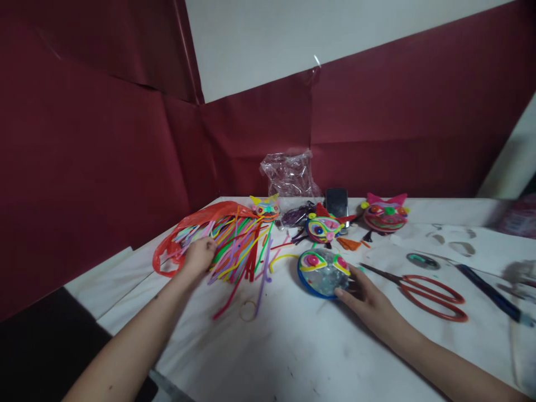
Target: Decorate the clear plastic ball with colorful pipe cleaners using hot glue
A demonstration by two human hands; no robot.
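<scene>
My left hand [201, 254] is closed, its fingers curled into a spread of colourful pipe cleaners [240, 245] that spill from a red plastic bag [205, 215]; its fingertips are partly hidden. In my right hand [360, 293] is a round, clear craft face [322, 282] with a blue rim, gripped at its right edge with the thumb in front. Pink, yellow and green coiled eyes sit on its upper part. A yellow pipe cleaner [282, 257] lies just behind the face, and a thin ring [248, 310] is on the table between my hands.
Red-handled scissors [433, 296], a tape roll [422, 261] and a dark blue tool [486, 287] lie to the right. Three decorated faces [384, 215] [322, 228] [267, 210] stand behind, near a phone [336, 202] and clear plastic wrap [288, 174]. Dark red sheeting [259, 131] covers the wall.
</scene>
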